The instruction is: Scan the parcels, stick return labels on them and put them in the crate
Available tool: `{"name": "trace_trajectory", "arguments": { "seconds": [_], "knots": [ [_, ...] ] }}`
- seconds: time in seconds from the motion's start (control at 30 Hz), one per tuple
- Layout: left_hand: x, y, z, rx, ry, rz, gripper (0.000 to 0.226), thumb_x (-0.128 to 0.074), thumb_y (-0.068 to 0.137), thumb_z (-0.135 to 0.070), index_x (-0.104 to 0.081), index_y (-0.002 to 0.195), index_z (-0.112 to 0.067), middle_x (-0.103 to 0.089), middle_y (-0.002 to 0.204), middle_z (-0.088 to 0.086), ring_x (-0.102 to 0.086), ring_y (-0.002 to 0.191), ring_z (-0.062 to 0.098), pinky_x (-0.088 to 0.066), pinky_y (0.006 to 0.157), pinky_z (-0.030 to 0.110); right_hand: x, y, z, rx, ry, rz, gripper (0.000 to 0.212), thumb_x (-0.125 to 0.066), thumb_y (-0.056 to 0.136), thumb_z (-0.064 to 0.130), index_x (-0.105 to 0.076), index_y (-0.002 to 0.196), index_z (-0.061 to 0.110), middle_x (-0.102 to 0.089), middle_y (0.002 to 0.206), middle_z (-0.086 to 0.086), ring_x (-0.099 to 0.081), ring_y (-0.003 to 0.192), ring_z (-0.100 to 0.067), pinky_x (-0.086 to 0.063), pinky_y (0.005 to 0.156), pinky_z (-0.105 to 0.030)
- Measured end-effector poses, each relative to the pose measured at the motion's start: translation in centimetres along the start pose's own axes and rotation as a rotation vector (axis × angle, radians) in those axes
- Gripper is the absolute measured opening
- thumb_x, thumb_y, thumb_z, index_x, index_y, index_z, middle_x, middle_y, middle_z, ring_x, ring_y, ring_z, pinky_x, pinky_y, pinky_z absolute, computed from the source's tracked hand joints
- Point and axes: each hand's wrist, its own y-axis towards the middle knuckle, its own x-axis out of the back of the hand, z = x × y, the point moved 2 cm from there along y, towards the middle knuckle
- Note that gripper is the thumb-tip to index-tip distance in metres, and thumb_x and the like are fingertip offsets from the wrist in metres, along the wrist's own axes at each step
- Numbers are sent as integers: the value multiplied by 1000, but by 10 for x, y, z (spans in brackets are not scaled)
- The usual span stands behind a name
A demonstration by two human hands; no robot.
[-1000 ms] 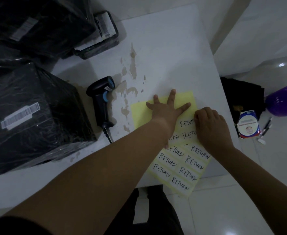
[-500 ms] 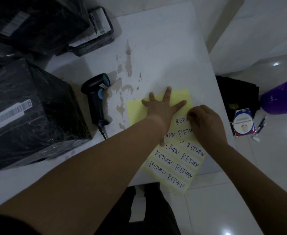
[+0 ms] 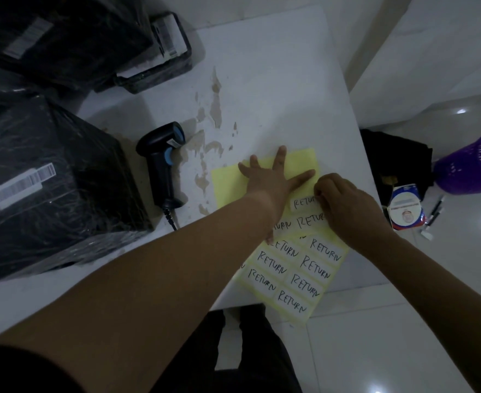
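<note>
1. The right hand (image 3: 347, 205) has its fingers curled tight, knuckles up; the tips pinch the right end of the topmost return label (image 3: 303, 202), right of centre in the frame; whether that label has lifted off its backing I cannot tell.
2. The left hand (image 3: 270, 180) lies flat with its fingers spread wide, pressing down on the bare yellow upper part of the label sheet (image 3: 228, 185); its index finger points toward the right hand, the two nearly touching.
3. The sheet lies at a slant on the white table (image 3: 276, 80), its lower corner hanging over the near edge; rows of white labels handwritten "RETURN" fill its lower half.
4. Just left of the sheet a black barcode scanner (image 3: 161, 163) lies on the table, its cable trailing toward the bottom of the frame.
5. Further left sits a large black-wrapped parcel (image 3: 43, 188) with a white barcode sticker; more wrapped parcels (image 3: 63, 38) are stacked in the upper left corner.
6. At the right edge, on the floor, stand a purple mesh basket (image 3: 472, 163) and a black bag (image 3: 395, 157).
</note>
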Motion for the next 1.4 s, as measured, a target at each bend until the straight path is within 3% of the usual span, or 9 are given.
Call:
{"name": "trace_trajectory", "arguments": {
  "seconds": [0.17, 0.43, 0.53, 0.67, 0.77, 0.87, 0.97, 1.1, 1.4],
  "knots": [
    [-1, 0, 1, -3, 25, -12, 162, -96, 48, -53, 32, 147, -50, 41, 157, 17, -3, 144, 64, -24, 111, 75, 7, -2, -1, -3, 69, 33, 14, -48, 96, 25, -55, 99, 13, -60, 96, -3, -57, 80, -23, -47, 57, -36],
    [-5, -2, 3, -26, 23, -34, 166, -95, 47, -55, 36, 148, -41, 41, 157, 16, -3, 145, 64, -26, 111, 73, 28, -18, -14, -499, 733, -200, 10, -55, 100, 19, -47, 99, 12, -65, 86, -5, -67, 74, -12, -55, 62, -34],
    [-16, -12, 9, -89, -60, -99, 161, -95, 54, -53, 32, 152, -33, 45, 155, 15, 8, 146, 60, -25, 114, 70, 37, -25, -1, -532, 693, -241, 16, -65, 95, 21, -51, 94, 13, -62, 88, -2, -65, 77, -16, -57, 64, -38],
    [-31, -45, 28, -330, -249, -238, 138, -84, 71, -53, 19, 159, -26, 46, 156, 6, 29, 149, 38, 2, 121, 54, 55, -34, 37, -537, 691, -280, 12, -68, 91, 18, -57, 86, 18, -64, 79, 5, -65, 69, -11, -55, 58, -25],
    [-29, -97, 45, -340, -743, -362, 94, -65, 92, -49, -7, 162, -27, 0, 170, -2, -3, 156, 15, -12, 126, 37, 72, -34, 72, -492, 696, -268, 15, -70, 90, 15, -61, 84, 26, -67, 79, 11, -67, 70, -8, -56, 58, -23],
    [-36, -155, 63, -172, -1371, -490, 36, -55, 100, -49, -53, 130, -29, -62, 123, -12, -60, 112, 3, -49, 92, 27, 95, -18, 122, -317, 649, -206, 15, -71, 87, 17, -64, 84, 30, -68, 86, 15, -67, 73, -8, -55, 61, -26],
    [-51, -206, 92, -40, -1548, -664, 20, -59, 99, -44, -63, 104, -24, -67, 93, -13, -67, 91, 6, -53, 79, 26, 111, 13, 187, -115, 627, -75, 14, -69, 89, 19, -65, 84, 31, -68, 87, 15, -65, 74, -10, -51, 63, -25],
    [-83, -254, 145, 82, -1582, -823, 9, -61, 101, -23, -69, 96, -23, -72, 89, -7, -69, 84, 9, -57, 78, 36, 118, 60, 267, 70, 612, 44, 20, -68, 91, 14, -64, 82, 32, -67, 84, 16, -64, 77, -10, -50, 63, -23],
    [-141, -287, 241, 287, -1171, -1052, 21, -50, 104, -33, -61, 87, -25, -60, 82, -12, -57, 75, 5, -46, 62, 24, 72, 126, 371, 183, 506, 208, 13, -66, 92, 23, -60, 84, 31, -63, 71, 15, -61, 68, -6, -45, 57, -19]
  ]
}}
